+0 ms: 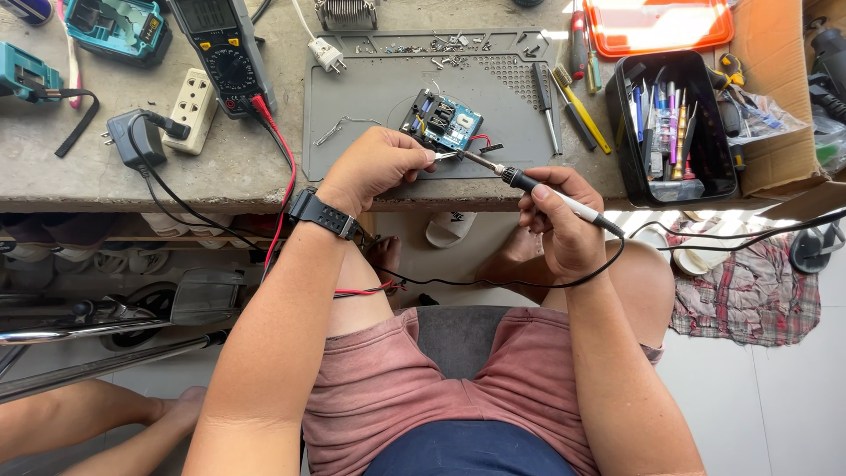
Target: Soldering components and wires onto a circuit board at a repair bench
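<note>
Rough grey concrete is serving as the bench (106, 181), with a grey silicone work mat (370, 88) lying on it and a small blue circuit board (443, 123) sitting near the mat's front edge. The left hand (374, 167) is resting just in front of the board, fingers curled and pinching what looks like a thin metal piece against the board's near corner; exactly what it is pinching is too small to tell. The right hand (560, 220) is hovering off the bench edge, to the right of the board, closed pen-style around a soldering iron (529, 185) whose tip is angling up-left to meet that same corner.

The iron's tip is working very close to the left fingertips, so a small slip could burn them. The iron's black cord (493, 284) is looping across the lap below the board, and a tug there could jerk the tip off the joint. Loose screws (441, 44) beyond the board could scatter if the mat is nudged.
</note>
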